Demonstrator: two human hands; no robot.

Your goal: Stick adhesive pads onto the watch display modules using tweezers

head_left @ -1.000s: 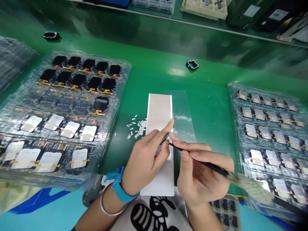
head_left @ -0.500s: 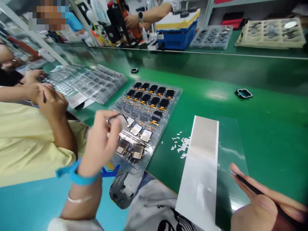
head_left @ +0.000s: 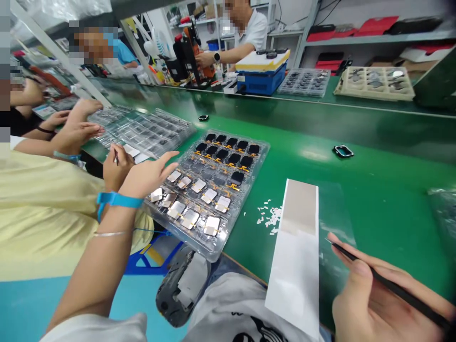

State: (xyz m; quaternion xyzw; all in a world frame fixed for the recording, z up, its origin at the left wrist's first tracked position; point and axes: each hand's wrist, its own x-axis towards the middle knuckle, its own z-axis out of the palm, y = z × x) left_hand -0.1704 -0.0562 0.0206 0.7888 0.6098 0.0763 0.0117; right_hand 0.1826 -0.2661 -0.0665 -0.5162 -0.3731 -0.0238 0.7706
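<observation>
My left hand [head_left: 147,176], wearing a blue wristband, is open above the left edge of the clear plastic tray [head_left: 235,228], fingers stretched out and nothing held. Several small square watch screens [head_left: 208,196] lie silver side up in the tray's near rows. Black screens [head_left: 233,159] with orange flex strips fill much of its far rows. In my right hand [head_left: 370,289] are black tweezers [head_left: 392,285], tips pointing left. They are close to a white backing sheet [head_left: 297,266] that lies on a clear film [head_left: 337,213].
Small white paper bits [head_left: 272,216] are scattered left of the sheet. Two watch cases, one farther back [head_left: 203,117] and one at right [head_left: 344,151], lie on the green table [head_left: 392,190]. A co-worker's hand [head_left: 116,164] is close to my left hand, near stacked clear trays [head_left: 156,130].
My left hand has let go of the screen it held and moved left and up, fingers now extended. My right hand still holds the tweezers. The camera view has tilted upward.
</observation>
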